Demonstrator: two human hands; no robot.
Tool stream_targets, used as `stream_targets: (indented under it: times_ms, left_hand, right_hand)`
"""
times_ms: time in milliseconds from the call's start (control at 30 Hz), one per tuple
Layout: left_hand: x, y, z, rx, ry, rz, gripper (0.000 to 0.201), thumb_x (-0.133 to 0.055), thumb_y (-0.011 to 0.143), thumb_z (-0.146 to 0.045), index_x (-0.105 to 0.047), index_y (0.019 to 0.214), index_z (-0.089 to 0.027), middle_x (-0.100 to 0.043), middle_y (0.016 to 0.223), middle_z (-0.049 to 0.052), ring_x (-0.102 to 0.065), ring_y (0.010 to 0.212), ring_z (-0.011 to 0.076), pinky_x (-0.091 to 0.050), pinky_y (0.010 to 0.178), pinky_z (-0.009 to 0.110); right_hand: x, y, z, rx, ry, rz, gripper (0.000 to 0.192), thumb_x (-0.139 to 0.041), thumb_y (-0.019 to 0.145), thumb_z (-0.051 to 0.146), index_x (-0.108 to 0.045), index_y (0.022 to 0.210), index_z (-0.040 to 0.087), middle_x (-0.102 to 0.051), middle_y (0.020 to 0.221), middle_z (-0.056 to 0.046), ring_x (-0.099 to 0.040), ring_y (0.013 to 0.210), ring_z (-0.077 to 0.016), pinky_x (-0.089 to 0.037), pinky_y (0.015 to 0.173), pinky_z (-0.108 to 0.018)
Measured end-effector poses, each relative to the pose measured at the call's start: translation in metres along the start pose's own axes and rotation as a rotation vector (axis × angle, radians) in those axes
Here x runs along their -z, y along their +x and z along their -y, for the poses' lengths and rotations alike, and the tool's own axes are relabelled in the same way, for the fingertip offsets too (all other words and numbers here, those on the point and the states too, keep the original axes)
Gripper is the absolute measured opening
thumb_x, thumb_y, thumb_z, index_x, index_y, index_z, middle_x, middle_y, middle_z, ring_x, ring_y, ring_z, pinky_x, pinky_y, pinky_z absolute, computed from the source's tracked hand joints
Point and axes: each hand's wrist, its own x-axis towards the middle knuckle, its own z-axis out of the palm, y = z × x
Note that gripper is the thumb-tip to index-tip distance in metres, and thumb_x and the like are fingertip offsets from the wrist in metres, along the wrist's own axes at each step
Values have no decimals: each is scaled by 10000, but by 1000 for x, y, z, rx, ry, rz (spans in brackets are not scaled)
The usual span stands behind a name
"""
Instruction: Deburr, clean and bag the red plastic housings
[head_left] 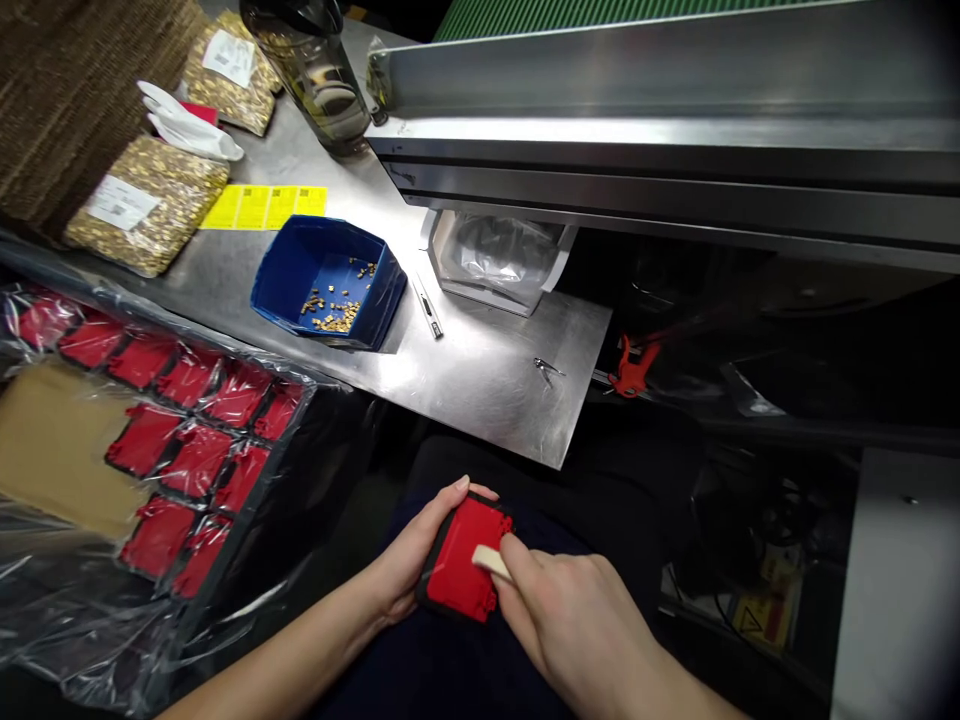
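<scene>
Over my lap, my left hand [409, 560] is wrapped round the left side of a red plastic part with black edges [457, 560]. My right hand [577, 605] grips a flat, cream-coloured stick [489, 562], its blunt end lying over the red face. Most of the stick is hidden inside my right fist, so I cannot tell its full shape. Whether its tip presses on the part or hovers just above cannot be made out.
On the metal table [480, 390] stand a blue bin [322, 260] with small brass pieces, a cutter knife [427, 305], a grey bin [495, 250] and small nippers [547, 370]. A plastic-lined crate [300, 400] of red parts stands left. Bags of brass pieces [157, 205] lie behind.
</scene>
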Motion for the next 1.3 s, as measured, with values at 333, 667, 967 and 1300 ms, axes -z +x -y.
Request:
stream_targets:
  times_ms: [333, 667, 967, 1300]
  left_hand:
    - [1, 3, 4, -5, -17, -63, 478, -613, 940, -602, -695, 1113, -164, -776, 933, 120, -720, 748, 215, -583, 684, 292]
    - [1, 5, 3, 40, -30, -34, 465, -607, 950, -589, -698, 1095, -157, -778, 920, 126, -713, 727, 205, -581, 677, 285]
    - [5, 6, 1, 44, -26, 34, 495, -593, 961, -590, -692, 1165, -149, -787, 998, 155, -739, 840, 231, -585, 779, 317]
    - [7, 14, 4, 42, -19, 41, 514, -603, 937, -616, -720, 1091, -140, -780, 947, 134, -723, 815, 213, -573, 766, 290]
  right_hand:
    - [5, 5, 6, -48, -73, 48, 39, -566, 978, 210, -573, 971, 247, -722, 648, 34, -682, 473, -205, -126, 464, -337]
    - [10, 7, 4, -80, -65, 140, 60, -528, 1004, 224, -580, 990, 250, -748, 709, 34, -713, 544, -203, -122, 482, -339]
    - [12, 11, 3, -39, 30, 237, 76, -506, 1005, 251, -582, 998, 256, -771, 794, 25, -738, 631, -212, -149, 499, -331]
    - [10, 14, -14, 41, 174, 293, 101, -479, 1040, 298, -555, 984, 263, -766, 851, 37, -746, 721, -188, -234, 544, -311]
